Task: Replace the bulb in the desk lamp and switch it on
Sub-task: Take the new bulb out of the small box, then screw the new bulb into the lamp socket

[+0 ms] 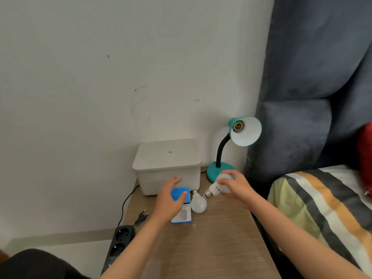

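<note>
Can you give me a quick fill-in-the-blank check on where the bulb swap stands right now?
1. The lamp socket is ____.
2. The right hand holds a ____.
3. A second bulb lies on the table beside the ____ box.
4. The lamp's plug is ____ from the power strip.

Missing words: empty; bulb; blue; unplugged

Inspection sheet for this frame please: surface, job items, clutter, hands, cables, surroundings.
Surface: wooden table.
Job items: teal lamp, socket empty; one bulb held; another bulb lying beside the blue bulb box.
Clutter: white lidded bin.
Hands: right hand grips the held bulb; left hand open over the box.
Cables: black cord, plug unplugged, next to the power strip.
Surroundings: wall, bed with striped cover.
</note>
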{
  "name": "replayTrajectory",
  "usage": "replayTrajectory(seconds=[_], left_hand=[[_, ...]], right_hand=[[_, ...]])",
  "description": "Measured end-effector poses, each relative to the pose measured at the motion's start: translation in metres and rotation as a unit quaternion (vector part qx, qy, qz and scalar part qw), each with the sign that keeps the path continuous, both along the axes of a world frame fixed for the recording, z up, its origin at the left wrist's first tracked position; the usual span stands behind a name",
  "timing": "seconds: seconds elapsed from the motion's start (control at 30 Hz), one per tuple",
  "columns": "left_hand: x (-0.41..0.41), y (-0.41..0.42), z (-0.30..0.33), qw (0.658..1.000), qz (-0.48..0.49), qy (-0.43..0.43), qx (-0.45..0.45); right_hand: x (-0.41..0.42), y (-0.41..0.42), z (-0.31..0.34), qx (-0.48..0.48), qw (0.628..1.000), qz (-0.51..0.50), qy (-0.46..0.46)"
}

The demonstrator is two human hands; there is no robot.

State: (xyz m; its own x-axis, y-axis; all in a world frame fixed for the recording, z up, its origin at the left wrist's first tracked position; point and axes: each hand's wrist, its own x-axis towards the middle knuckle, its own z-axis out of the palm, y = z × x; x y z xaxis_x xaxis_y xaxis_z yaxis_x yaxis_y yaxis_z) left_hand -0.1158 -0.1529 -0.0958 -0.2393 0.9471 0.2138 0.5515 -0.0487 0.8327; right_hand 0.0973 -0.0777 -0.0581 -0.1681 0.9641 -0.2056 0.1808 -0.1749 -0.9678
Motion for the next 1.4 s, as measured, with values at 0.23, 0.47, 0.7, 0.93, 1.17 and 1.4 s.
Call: replayTrajectory(seconds=[0.23, 0.47, 0.7, 0.93, 1.17, 1.4], left_hand=[[0.048, 0.030, 0.029, 0.997, -0.040, -0.029, 0.058], [0.093, 0.083, 0.056, 0.993, -0.079, -0.020, 0.089], [0.123, 0.149, 0.091, 0.982, -0.088, 0.009, 0.167], [0.133, 0.198, 0.102, 0.975, -0.091, 0.023, 0.203], [0.137, 0.210, 0.100, 0.970, -0.082, 0.023, 0.226], [0.137, 0.211, 0.098, 0.972, -0.078, 0.007, 0.222]], right_hand=[[0.043, 0.014, 0.008, 0.077, 0.988, -0.119, 0.063], [0.065, 0.043, 0.020, 0.213, 0.950, -0.198, 0.117], [0.067, 0.085, 0.030, 0.293, 0.927, -0.233, 0.013], [0.055, 0.123, 0.033, 0.322, 0.921, -0.208, -0.067], [0.049, 0.137, 0.035, 0.327, 0.918, -0.204, -0.096], [0.047, 0.136, 0.040, 0.351, 0.904, -0.212, -0.120]])
